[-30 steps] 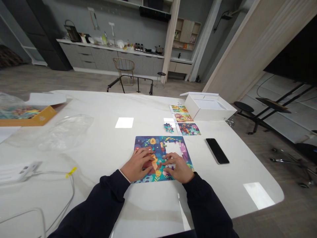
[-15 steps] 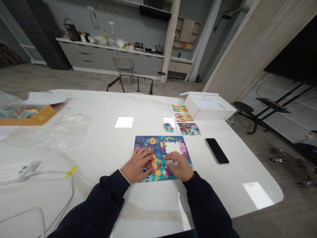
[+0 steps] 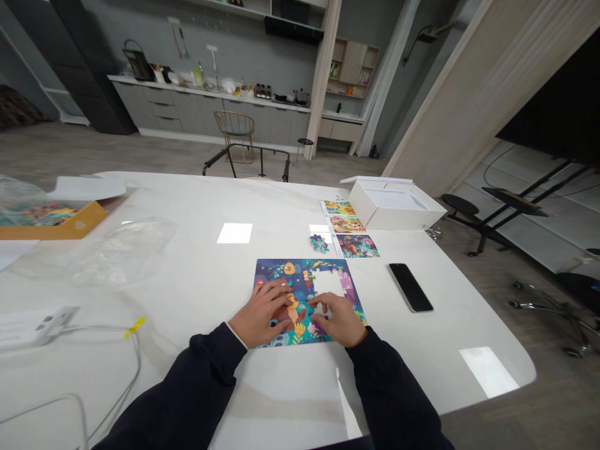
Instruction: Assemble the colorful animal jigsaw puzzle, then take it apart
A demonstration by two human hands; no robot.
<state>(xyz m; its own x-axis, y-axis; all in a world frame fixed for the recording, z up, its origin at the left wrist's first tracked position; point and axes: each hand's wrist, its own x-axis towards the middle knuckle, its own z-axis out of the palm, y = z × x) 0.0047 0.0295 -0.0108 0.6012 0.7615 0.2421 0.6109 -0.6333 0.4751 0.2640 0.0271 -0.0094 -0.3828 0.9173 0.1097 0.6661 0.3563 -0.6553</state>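
Observation:
A colourful jigsaw puzzle lies flat on the white table, with a white gap in its upper right area. My left hand rests on its lower left part, fingers stretched out flat on the pieces. Over the lower right part, my right hand presses down with its fingers curled, fingertips at the edge of the gap. A few loose puzzle pieces sit just beyond the puzzle's top edge. Whether a piece is under my right fingers is hidden.
A picture sheet and an open white box lie beyond the puzzle. A black phone is to the right. At left are a clear plastic bag, an orange box and a white power strip with cable.
My right hand has shifted slightly down and left along the gap's edge. The left hand stays put. The view tilted a little.

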